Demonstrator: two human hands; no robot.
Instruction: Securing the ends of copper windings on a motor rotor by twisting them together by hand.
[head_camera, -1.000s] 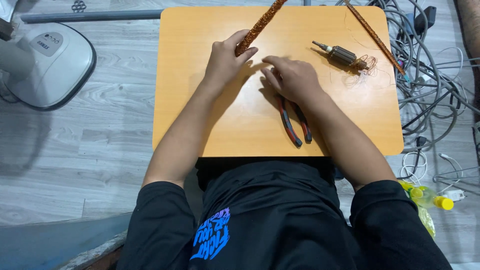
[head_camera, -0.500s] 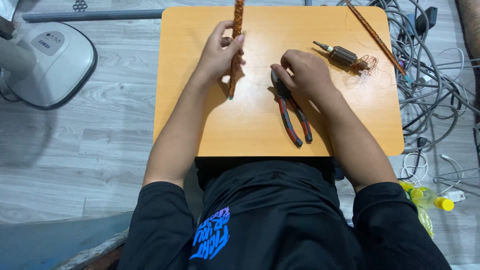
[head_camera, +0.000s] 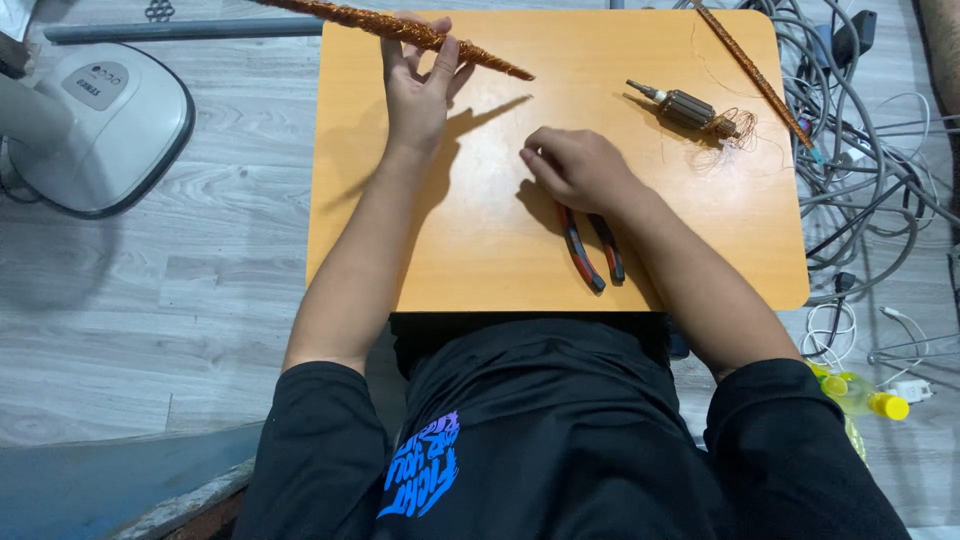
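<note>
Copper wire bundle (head_camera: 400, 24), long, twisted, orange-brown: held above the far left part of the wooden table (head_camera: 480, 270), slanting from beyond the table's far left corner down to a tip near the table's middle top. Left hand (head_camera: 420, 85) grips it between thumb and fingers, palm up, fingers curled round the bundle; its shadow falls on the table just right of the hand.

Right hand (head_camera: 575, 165) rests on the table near its centre, fingers curled loosely down over the head of the pliers (head_camera: 590, 245). Whether it actually grips them I cannot tell. Pliers lie flat, red-and-black handles pointing toward the table's near edge, slightly spread.

Motor armature (head_camera: 690, 108) lies on the table's far right part, loose copper strands at its right end. Second copper wire bundle (head_camera: 750, 70) slants across the table's far right corner, running off the edge.

Off the table: tangle of cables (head_camera: 860, 150) on the floor to its right, white fan base (head_camera: 95, 125) on the floor to its left, yellow-capped bottle (head_camera: 865, 395) beyond its near right corner.
</note>
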